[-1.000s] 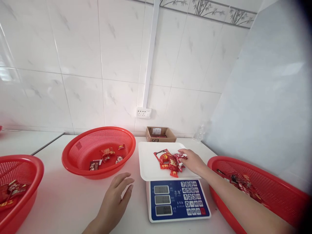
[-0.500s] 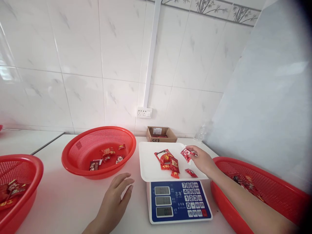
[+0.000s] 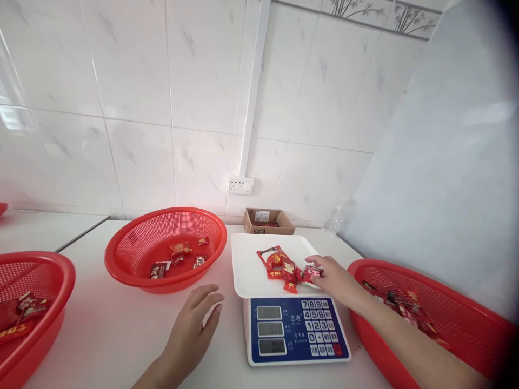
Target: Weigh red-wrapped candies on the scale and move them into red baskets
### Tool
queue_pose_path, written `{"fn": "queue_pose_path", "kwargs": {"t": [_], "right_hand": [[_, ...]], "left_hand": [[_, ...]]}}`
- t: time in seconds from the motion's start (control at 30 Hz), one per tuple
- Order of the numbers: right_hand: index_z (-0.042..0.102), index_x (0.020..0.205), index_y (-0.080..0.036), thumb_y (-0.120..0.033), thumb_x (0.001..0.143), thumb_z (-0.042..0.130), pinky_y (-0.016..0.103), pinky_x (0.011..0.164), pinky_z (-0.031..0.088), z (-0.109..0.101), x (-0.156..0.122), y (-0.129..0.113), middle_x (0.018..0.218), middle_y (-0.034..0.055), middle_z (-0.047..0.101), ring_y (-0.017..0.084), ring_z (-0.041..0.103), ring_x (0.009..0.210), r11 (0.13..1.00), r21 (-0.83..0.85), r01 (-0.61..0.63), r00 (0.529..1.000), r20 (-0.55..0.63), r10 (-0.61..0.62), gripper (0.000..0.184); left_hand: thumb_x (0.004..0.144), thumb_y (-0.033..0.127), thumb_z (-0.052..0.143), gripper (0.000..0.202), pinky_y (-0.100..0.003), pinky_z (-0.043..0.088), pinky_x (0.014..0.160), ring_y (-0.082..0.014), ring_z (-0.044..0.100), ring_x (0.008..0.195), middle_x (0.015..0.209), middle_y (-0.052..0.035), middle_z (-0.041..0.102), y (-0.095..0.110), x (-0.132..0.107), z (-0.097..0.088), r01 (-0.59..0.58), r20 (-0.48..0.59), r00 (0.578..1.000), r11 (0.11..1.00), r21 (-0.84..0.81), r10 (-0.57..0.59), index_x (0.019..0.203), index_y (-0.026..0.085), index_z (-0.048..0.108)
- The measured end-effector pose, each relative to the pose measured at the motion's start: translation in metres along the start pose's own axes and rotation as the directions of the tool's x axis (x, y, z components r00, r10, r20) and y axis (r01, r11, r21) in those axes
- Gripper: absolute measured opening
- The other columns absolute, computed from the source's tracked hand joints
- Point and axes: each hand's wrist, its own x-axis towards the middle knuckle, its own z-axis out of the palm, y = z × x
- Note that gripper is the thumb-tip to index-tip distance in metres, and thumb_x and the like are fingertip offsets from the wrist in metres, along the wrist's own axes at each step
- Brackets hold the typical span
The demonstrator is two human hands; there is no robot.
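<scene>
My right hand (image 3: 333, 278) reaches over the right side of the white weighing pan (image 3: 245, 259), its fingers closed on a red-and-white candy packet (image 3: 312, 273) low over the pan. Left of it lies a small pile of red candy packets (image 3: 288, 268), close to the held one. Beneath the pan is the scale's blue keypad panel (image 3: 298, 329), with three displays too faint to read. My left hand (image 3: 190, 329) hovers left of the scale, fingers apart and holding nothing.
A red perforated basket (image 3: 133, 237) with several packets stands behind my left hand. Other red baskets with packets sit at the far left (image 3: 67, 281) and right (image 3: 466, 302). A cardboard box (image 3: 270, 221) and a clear plastic bottle (image 3: 334, 220) stand by the wall.
My right hand has lowered the candy packet towards the pan, beside the pile. A small packet lying apart on the right now appears against the pile. My left hand has barely moved.
</scene>
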Motion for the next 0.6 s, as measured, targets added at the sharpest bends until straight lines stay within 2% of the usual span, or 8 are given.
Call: {"fn": "queue_pose_path", "kwargs": {"t": [0.1, 0.23, 0.33, 0.43, 0.6], "right_hand": [[0.059, 0.111, -0.019, -0.008, 0.073, 0.048, 0.029, 0.085, 0.046, 0.008, 0.009, -0.010, 0.109, 0.0087, 0.054, 0.016, 0.061, 0.089, 0.998, 0.038, 0.052, 0.997, -0.058, -0.050, 0.040], [0.060, 0.107, -0.020, -0.004, 0.073, 0.042, 0.030, 0.090, 0.045, 0.011, 0.023, 0.000, 0.112, 0.0082, 0.055, 0.016, 0.059, 0.099, 0.986, 0.124, 0.111, 0.981, -0.172, -0.089, 0.041], [0.060, 0.105, -0.021, -0.002, 0.071, 0.040, 0.030, 0.092, 0.045, 0.010, 0.025, 0.010, 0.116, 0.0062, 0.059, 0.016, 0.060, 0.104, 0.982, 0.164, 0.089, 0.993, -0.090, -0.075, 0.044], [0.060, 0.109, -0.022, -0.001, 0.072, 0.037, 0.034, 0.096, 0.042, 0.008, 0.020, 0.011, 0.118, 0.0040, 0.062, 0.019, 0.057, 0.111, 0.995, 0.086, 0.048, 0.998, 0.029, -0.050, 0.049], [0.060, 0.112, -0.019, -0.004, 0.076, 0.036, 0.035, 0.104, 0.035, -0.001, 0.011, -0.002, 0.124, 0.0052, 0.060, 0.018, 0.051, 0.119, 0.994, -0.044, 0.104, 0.994, 0.019, -0.103, 0.046]], "left_hand": [[0.088, 0.028, 0.046, 0.021, -0.032, 0.056, 0.077, -0.0212, 0.064, 0.097, 0.105, -0.0072, 0.066, 0.000, 0.001, 0.000, 0.006, -0.008, 1.000, 1.000, 0.008, -0.006, 0.092, 0.026, 0.066], [0.088, 0.028, 0.046, 0.021, -0.032, 0.056, 0.077, -0.0213, 0.064, 0.097, 0.106, -0.0074, 0.066, 0.000, 0.002, -0.002, 0.002, -0.018, 1.000, 1.000, 0.012, -0.001, 0.092, 0.026, 0.066], [0.088, 0.028, 0.046, 0.021, -0.032, 0.056, 0.077, -0.0210, 0.065, 0.096, 0.105, -0.0073, 0.067, 0.001, 0.001, -0.001, -0.005, -0.026, 1.000, 1.000, 0.006, 0.005, 0.092, 0.026, 0.067], [0.088, 0.028, 0.046, 0.021, -0.032, 0.056, 0.079, -0.0207, 0.064, 0.098, 0.106, -0.0069, 0.066, 0.000, 0.001, -0.001, -0.011, -0.024, 1.000, 1.000, 0.002, 0.012, 0.092, 0.026, 0.066], [0.088, 0.028, 0.045, 0.022, -0.033, 0.056, 0.078, -0.0212, 0.063, 0.098, 0.106, -0.0074, 0.066, 0.000, 0.001, -0.001, 0.001, 0.002, 1.000, 1.000, 0.007, -0.001, 0.092, 0.026, 0.066]]}}
